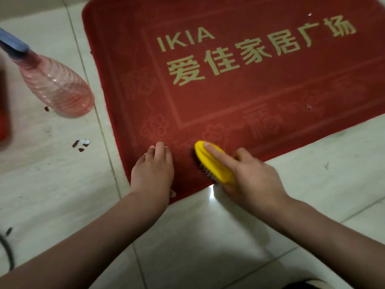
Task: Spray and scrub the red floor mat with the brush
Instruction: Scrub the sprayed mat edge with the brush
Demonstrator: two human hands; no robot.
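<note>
Tiled floor (208,236) carries one red mat (229,90) and one spray bottle (56,86); left hand (153,172) presses flat, right hand (252,178) grips one yellow brush (212,163).

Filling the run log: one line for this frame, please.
phase: scrubbing | right hand: grips yellow brush on red mat near edge | left hand: flat on mat | spray bottle: on floor beside mat

Printed in pale gold on the red floor mat (239,97), across its middle: "IKIA" in Latin capitals toward 11 o'clock; just below, slanting up toward 2 o'clock, a line of larger Chinese characters, "爱佳家居广场".
</note>
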